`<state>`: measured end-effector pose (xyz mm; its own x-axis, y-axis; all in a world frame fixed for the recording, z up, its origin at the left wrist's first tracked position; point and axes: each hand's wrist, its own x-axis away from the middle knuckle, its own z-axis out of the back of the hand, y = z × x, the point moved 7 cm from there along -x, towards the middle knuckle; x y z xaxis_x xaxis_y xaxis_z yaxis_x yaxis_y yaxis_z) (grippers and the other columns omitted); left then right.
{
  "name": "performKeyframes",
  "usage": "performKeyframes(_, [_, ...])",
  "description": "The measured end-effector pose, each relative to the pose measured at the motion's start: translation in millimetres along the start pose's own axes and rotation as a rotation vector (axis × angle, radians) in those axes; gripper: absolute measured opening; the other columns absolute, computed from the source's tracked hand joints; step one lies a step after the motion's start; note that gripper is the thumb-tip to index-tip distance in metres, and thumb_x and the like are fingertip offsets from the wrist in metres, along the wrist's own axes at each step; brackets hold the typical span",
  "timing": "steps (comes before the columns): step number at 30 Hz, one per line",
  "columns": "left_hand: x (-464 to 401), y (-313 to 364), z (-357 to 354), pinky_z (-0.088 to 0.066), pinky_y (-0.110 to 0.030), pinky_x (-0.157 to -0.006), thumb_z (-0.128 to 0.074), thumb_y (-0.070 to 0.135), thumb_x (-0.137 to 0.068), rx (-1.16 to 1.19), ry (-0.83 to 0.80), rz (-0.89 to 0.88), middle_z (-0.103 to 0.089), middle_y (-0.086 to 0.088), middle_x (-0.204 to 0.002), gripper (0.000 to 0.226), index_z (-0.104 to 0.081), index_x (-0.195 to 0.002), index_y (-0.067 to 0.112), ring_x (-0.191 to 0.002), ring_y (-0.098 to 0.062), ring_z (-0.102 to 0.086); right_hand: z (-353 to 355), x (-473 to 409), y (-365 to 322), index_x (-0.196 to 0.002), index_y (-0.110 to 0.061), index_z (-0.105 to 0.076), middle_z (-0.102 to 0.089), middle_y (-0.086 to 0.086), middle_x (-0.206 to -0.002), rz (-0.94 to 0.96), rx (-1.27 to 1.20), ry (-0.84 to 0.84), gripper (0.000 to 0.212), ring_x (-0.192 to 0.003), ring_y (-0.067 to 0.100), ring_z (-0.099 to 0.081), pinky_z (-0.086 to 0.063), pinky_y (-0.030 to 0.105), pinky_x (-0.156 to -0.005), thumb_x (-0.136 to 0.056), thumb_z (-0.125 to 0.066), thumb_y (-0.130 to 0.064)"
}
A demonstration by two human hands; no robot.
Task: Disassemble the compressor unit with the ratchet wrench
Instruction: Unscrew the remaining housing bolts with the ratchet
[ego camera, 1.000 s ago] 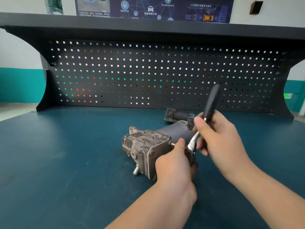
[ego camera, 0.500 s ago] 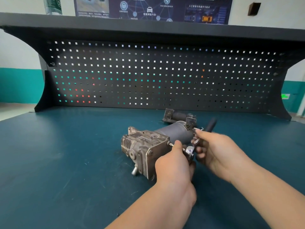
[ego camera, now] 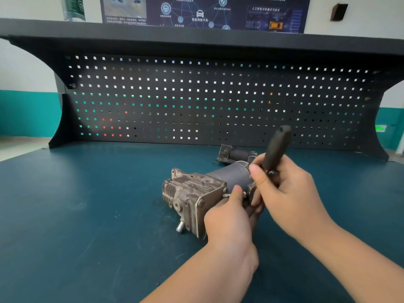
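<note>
Gripping ratchet wrench handle upright, right hand, left hand pinching its head

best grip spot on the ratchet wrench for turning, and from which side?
Probably the black handle, wrapped from the right, as the right hand does now. It juts up and away from the compressor, free of obstruction and far from the head, so leverage is good. The left hand already covers the head end.
</note>
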<state>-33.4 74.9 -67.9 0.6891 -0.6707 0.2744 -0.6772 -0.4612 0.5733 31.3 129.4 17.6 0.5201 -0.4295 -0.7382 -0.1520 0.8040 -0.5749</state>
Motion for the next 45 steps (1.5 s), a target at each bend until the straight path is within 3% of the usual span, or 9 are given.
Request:
performKeyframes(5, [2.3, 2.1, 1.0, -0.058, -0.030, -0.060, -0.058, 0.008, -0.092, -0.078, -0.005, -0.050, -0.069, -0.011, -0.060, 0.020, -0.063, -0.075, 0.002, -0.055, -0.021, -0.068, 7.5, -3.3, 13.9, -0.086, -0.031, -0.051, -0.062, 0.010, -0.059, -0.129, -0.150, 0.072, 0.023, -0.037, 0.024, -0.057, -0.046, 0.028, -0.040, -0.093, -0.052, -0.009])
performKeyframes(10, [-0.2, 5.3, 3.0, -0.060, -0.029, -0.060, -0.060, 0.004, -0.090, -0.124, 0.017, -0.058, -0.067, -0.007, -0.056, 0.016, -0.064, -0.075, 0.000, -0.052, -0.019, -0.065, 4.9, -3.4, 28.9, -0.096, -0.019, -0.050, -0.065, 0.003, -0.062, -0.270, -0.283, 0.108, 0.016, -0.036, 0.023, -0.056, -0.044, 0.026, -0.037, -0.094, -0.049, -0.002])
performKeyframes(16, [-2.5, 5.9, 3.8, -0.058, -0.030, -0.067, -0.061, 0.009, -0.090, -0.168, 0.013, -0.070, -0.065, -0.008, -0.057, 0.025, -0.066, -0.067, 0.001, -0.058, -0.020, -0.062, 2.7, -4.1, 31.5, -0.093, -0.009, -0.052, -0.064, 0.004, -0.059, -0.344, -0.381, 0.097, 0.002, -0.035, 0.019, -0.053, -0.043, 0.025, -0.036, -0.094, -0.054, -0.008])
performKeyframes(22, [-0.3, 3.1, 4.0, -0.049, -0.028, -0.062, -0.062, 0.018, -0.090, -0.190, 0.056, -0.092, -0.060, -0.006, -0.053, 0.046, -0.063, -0.046, 0.009, -0.050, -0.020, -0.055, 1.3, -6.9, 29.3, -0.087, -0.007, -0.055, -0.061, 0.007, -0.058, -0.390, -0.460, 0.070, 0.014, -0.035, 0.017, -0.047, -0.038, 0.022, -0.036, -0.096, -0.053, -0.017])
performKeyframes(25, [1.0, 5.7, 4.1, -0.046, -0.027, -0.060, -0.064, 0.021, -0.089, -0.196, 0.080, -0.089, -0.058, -0.002, -0.044, 0.059, -0.060, -0.032, 0.010, -0.044, -0.017, -0.052, -1.9, -9.2, 36.3, -0.084, -0.005, -0.054, -0.055, 0.012, -0.061, -0.535, -0.434, 0.091, 0.017, -0.035, 0.011, -0.042, -0.031, 0.019, -0.032, -0.097, -0.052, -0.016])
performKeyframes(30, [3.9, 7.1, 3.0, -0.049, -0.025, -0.054, -0.066, 0.022, -0.088, -0.138, 0.069, -0.085, -0.061, -0.003, -0.047, 0.044, -0.064, -0.046, 0.008, -0.040, -0.014, -0.056, -10.0, -16.6, 43.1, -0.079, -0.005, -0.048, -0.058, 0.007, -0.059, -0.801, -0.404, 0.112, 0.016, -0.035, 0.011, -0.034, -0.023, 0.015, -0.029, -0.095, -0.047, -0.008])
performKeyframes(34, [6.3, 8.9, 3.2, -0.049, -0.019, -0.044, -0.065, 0.023, -0.088, -0.106, 0.091, -0.056, -0.066, -0.004, -0.052, 0.029, -0.065, -0.066, 0.004, -0.039, -0.013, -0.057, -10.9, -17.7, 40.2, -0.076, -0.007, -0.046, -0.057, 0.005, -0.049, -0.775, -0.430, 0.203, 0.016, -0.031, 0.010, -0.032, -0.020, 0.014, -0.029, -0.092, -0.048, -0.005])
performKeyframes(40, [8.9, 7.4, 8.5, -0.045, -0.024, -0.054, -0.069, 0.022, -0.086, -0.193, 0.121, -0.005, -0.059, -0.002, -0.049, 0.031, -0.063, -0.059, 0.008, -0.047, -0.017, -0.052, -14.2, 3.5, 53.0, -0.076, -0.006, -0.048, -0.055, 0.007, -0.058, -0.762, -0.446, 0.279, 0.020, -0.026, 0.005, -0.035, -0.025, 0.013, -0.029, -0.096, -0.043, -0.007])
performKeyframes(45, [7.8, 14.0, 3.9, -0.045, -0.018, -0.044, -0.067, 0.018, -0.087, -0.239, 0.039, 0.088, -0.060, -0.003, -0.054, 0.020, -0.062, -0.070, 0.006, -0.046, -0.013, -0.052, -18.6, 13.8, 55.8, -0.071, -0.004, -0.050, -0.056, 0.000, -0.042, -0.843, -0.628, 0.363, 0.024, -0.025, 0.004, -0.037, -0.024, 0.012, -0.028, -0.095, -0.048, -0.005])
